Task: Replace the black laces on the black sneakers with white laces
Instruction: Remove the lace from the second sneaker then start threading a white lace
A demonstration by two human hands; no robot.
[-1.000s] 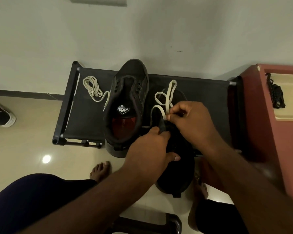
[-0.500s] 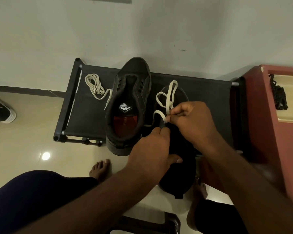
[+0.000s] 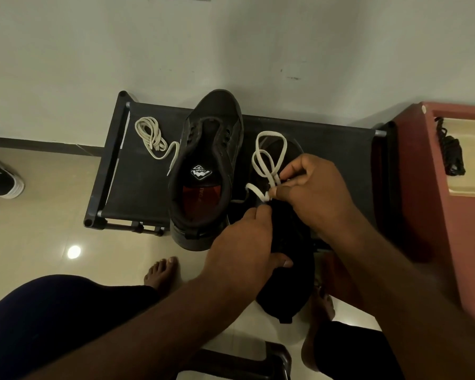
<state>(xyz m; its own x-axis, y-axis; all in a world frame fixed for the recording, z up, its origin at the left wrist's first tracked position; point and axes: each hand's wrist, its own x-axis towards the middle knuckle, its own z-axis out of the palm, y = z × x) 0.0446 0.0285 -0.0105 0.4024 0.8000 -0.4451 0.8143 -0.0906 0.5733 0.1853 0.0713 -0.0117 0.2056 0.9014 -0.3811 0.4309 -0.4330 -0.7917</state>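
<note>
Two white laces show, and neither looks threaded far. Toward nine o'clock on the bench the spare white lace lies coiled and untouched, just beside the first sneaker, which sits with bare eyelets, toe toward twelve o'clock. At its three o'clock the left hand grips the second sneaker by its upper, fingertips close to the eyelets. The right hand pinches the working white lace, whose loops rise toward twelve o'clock; how many eyelets it has passed is hidden by the fingers. Far out at three o'clock the black laces sit bundled on a red ledge. Removal looks finished on both sneakers, I judge, and nearly all the relacing is left.
</note>
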